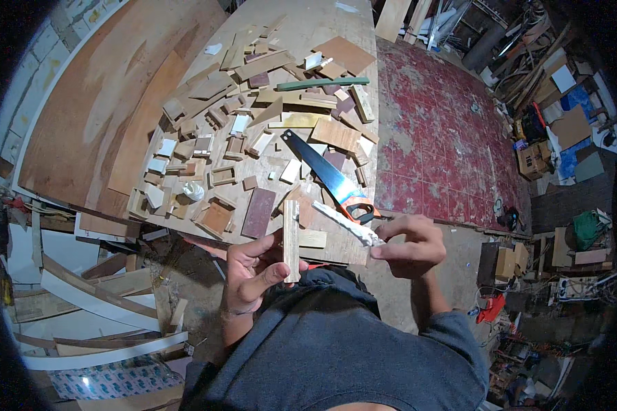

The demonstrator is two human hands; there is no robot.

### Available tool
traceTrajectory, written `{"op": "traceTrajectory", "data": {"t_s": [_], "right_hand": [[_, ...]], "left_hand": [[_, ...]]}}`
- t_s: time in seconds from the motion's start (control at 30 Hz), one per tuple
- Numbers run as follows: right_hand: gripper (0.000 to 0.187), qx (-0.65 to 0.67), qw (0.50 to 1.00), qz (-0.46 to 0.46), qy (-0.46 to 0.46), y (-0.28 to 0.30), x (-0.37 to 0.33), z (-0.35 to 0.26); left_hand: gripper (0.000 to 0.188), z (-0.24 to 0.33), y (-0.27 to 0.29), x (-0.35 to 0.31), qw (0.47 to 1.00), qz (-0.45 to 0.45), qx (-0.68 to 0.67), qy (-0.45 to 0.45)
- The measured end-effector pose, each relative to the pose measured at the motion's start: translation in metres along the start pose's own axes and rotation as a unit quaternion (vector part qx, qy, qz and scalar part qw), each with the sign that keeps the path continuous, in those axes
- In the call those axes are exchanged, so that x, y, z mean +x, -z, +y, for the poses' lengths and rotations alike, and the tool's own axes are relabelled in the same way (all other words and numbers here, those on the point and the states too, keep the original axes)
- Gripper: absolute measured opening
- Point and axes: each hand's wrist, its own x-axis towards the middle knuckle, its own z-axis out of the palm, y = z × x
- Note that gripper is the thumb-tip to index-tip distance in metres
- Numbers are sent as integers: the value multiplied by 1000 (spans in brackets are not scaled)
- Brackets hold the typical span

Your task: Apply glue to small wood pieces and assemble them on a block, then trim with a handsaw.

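Note:
My left hand [253, 270] is closed round a narrow, pale strip of wood [291, 240], held upright between thumb and fingers near the table's front edge. A short pale wood piece [313, 238] shows just right of it; whether the two are joined I cannot tell. My right hand [411, 245] pinches the lower end of a thin stick coated in lumpy white stuff [343, 222]. The stick's far end points up and left toward the wood strip, apart from it. Beyond the stick lies a handsaw [325, 171] with an orange and black handle.
Small wooden boxes [223, 176], offcuts and a dark red sanding block or board [259, 214] crowd the wooden table [206, 58]. A green strip [322, 83] lies farther back. Large plywood sheets [82, 103] lean at left. Scrap wood [96, 301] is piled at lower left.

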Motion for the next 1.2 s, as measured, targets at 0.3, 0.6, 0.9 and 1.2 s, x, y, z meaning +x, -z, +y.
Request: {"op": "traceTrajectory", "data": {"t_s": [0.3,0.6,0.9,1.2], "right_hand": [[18,416,843,229,-254,-46,-18,-6],[19,461,806,203,-312,-55,4,17],[20,441,822,107,-343,-54,32,23],[30,618,711,41,-333,-64,35,13]], "left_hand": [[55,-4,-2,-5,999,-12,34,-34],[42,0,3,-21,996,7,88,-15],[40,-3,19,-28,997,-19,67,-24],[35,-5,18,-36,998,-18,40,-41]]}}
